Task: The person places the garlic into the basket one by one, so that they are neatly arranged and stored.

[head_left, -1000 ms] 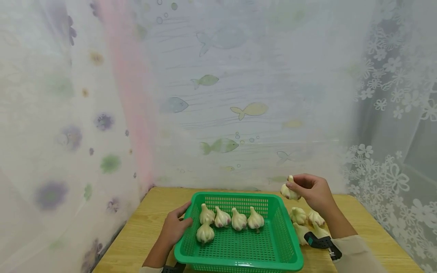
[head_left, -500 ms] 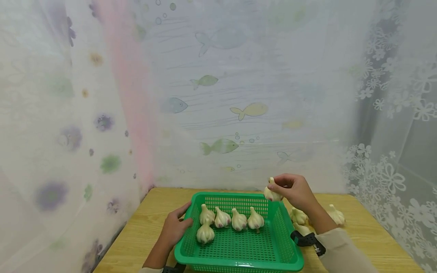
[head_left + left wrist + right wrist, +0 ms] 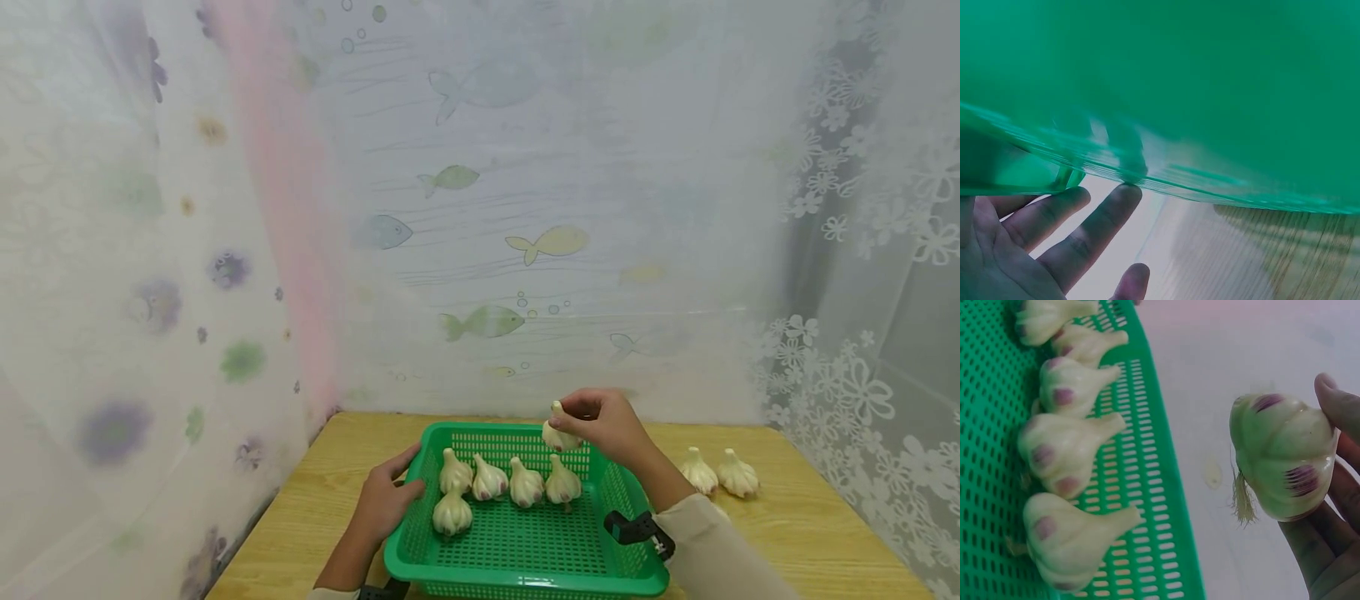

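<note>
- Head view: right hand (image 3: 609, 427) pinches held bulb (image 3: 561, 438) near its neck, fingers curled, probably keeping it upright.
- Bulb is near basket's (image 3: 525, 580) far rim; inside or past it, can't tell.
- Left hand (image 3: 384, 502), fingers nearly straight, touches basket's left rim, likely steadying.
- Five bulbs (image 3: 527, 485) inside basket.
- Loose bulbs (image 3: 698, 475) right of basket; sleeve (image 3: 720, 546) hides most of one.
</note>
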{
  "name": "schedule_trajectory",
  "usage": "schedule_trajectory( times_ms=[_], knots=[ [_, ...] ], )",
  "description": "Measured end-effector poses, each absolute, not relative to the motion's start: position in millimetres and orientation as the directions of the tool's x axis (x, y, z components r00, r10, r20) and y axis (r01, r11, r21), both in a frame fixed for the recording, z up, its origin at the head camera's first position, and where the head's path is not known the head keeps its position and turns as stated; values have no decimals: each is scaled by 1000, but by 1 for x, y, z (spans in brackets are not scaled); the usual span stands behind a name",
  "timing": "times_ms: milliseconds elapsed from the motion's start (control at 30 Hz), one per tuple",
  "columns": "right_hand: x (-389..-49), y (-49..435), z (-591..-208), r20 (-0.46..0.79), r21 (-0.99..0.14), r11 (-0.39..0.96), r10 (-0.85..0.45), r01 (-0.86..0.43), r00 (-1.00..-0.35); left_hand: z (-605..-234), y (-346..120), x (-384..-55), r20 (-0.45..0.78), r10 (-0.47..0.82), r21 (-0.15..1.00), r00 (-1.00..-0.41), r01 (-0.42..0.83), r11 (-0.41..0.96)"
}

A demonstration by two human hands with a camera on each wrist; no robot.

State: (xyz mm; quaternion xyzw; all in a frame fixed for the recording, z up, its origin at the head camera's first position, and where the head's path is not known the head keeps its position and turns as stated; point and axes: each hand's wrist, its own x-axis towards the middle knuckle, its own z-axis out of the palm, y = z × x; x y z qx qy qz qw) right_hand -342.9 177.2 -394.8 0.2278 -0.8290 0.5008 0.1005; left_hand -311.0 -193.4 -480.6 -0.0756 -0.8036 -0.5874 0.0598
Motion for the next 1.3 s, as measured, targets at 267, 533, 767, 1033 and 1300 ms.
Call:
schedule_trajectory(
  times_ms=[267, 533, 767, 1033, 1300],
  knots=[
    [-345, 159, -402, 360, -769, 425, -328, -477, -873, -482, -193, -312, 190, 48, 934, -981, 196, 300],
    [-346, 141, -410, 329, -726, 467, -409, -505, -851, -482, -192, -314, 173, 51, 933, -984, 180, 312],
    [-347, 128, -420, 286, -743, 453, -451, -493, -846, -483, -192, -314, 175, 41, 932, -984, 179, 315],
    [-344, 118, -427, 233, -749, 445, -516, -491, -824, -482, -193, -312, 193, 47, 923, -980, 198, 330],
    [-344, 117, -432, 164, -774, 438, -558, -457, -813, -479, -193, -309, 209, 46, 919, -977, 212, 333]
  ],
)
